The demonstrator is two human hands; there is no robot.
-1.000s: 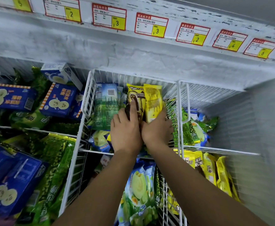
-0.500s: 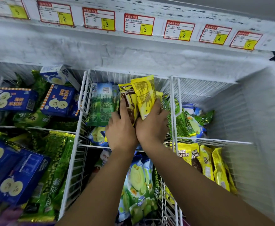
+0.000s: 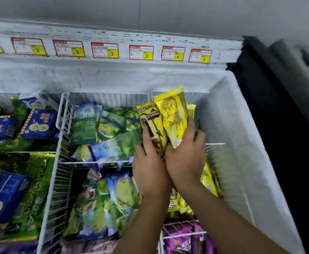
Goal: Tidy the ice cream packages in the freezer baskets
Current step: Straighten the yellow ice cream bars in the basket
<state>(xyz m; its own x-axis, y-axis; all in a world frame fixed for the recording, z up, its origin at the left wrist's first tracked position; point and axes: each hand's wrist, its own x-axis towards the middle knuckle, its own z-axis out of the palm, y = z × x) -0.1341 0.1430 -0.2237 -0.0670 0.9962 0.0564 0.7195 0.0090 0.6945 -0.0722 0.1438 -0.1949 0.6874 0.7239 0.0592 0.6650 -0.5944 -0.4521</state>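
price tags (image 3: 104,50) on freezer rim (image 3: 113,33), reading 2, 3, 3, 2, 4, 6

a shop: price tags (image 3: 105,50) with yellow number squares line the rim of a chest freezer (image 3: 228,125), whose wire baskets (image 3: 63,114) hold many wrapped ice cream packages (image 3: 84,125).

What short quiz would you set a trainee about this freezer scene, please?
1. True or false: the left hand and the right hand together hold the yellow ice cream packages.
2. Which number is on the rightmost price tag? A) 2 B) 4 C) 6
3. Fill in: the blue boxes lie to the ____ of the hands.
Key: 1 true; 2 C; 3 left.
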